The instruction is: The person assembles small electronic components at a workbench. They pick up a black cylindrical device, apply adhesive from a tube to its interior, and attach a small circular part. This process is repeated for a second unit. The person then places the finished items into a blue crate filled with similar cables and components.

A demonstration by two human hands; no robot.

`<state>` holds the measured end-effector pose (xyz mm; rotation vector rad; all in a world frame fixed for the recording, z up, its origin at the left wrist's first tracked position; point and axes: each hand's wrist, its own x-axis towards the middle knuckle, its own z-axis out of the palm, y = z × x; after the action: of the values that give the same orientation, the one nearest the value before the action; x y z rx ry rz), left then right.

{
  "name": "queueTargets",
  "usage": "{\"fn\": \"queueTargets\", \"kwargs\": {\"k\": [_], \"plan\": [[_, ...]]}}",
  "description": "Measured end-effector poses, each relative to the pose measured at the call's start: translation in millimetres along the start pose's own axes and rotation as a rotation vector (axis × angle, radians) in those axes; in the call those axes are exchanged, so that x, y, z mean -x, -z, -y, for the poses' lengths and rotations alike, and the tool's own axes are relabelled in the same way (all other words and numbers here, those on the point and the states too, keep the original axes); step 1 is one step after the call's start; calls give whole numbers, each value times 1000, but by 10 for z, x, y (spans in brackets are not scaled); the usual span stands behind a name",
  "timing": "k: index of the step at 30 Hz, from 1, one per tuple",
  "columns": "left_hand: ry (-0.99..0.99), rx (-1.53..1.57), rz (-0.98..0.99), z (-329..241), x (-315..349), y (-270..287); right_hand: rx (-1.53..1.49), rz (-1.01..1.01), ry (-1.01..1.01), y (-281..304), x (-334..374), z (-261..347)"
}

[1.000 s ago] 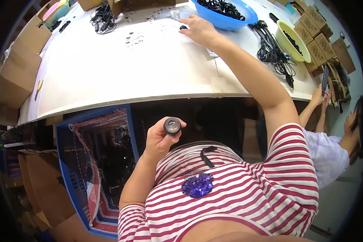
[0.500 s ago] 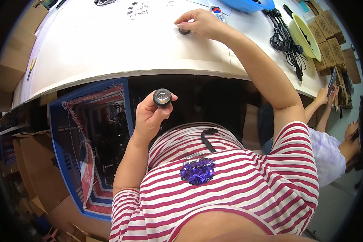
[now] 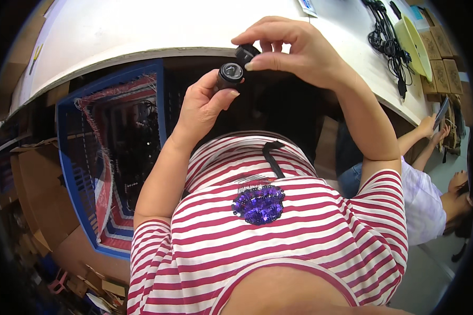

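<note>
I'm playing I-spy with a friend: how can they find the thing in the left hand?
Find the big white table, then the left hand below its near edge in the picture. It grips a dark cylinder; its round, glassy top sets it apart from the black piece in the right hand.

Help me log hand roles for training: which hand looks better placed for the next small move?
The right hand, I'd judge: it pinches a small black part close beside the round end of a black cylinder. The left hand holds that cylinder, so it seems better suited to steadying.
</note>
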<state>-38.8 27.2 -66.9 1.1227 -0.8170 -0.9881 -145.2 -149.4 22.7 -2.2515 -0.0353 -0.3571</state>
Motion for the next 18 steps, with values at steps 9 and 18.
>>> {"fn": "queueTargets", "kwargs": {"k": [9, 18], "plan": [[29, -49, 64, 20, -13, -167, 53, -18, 37, -133, 277, 48], [64, -130, 41, -74, 51, -276, 275, -28, -110, -133, 376, 166]]}}
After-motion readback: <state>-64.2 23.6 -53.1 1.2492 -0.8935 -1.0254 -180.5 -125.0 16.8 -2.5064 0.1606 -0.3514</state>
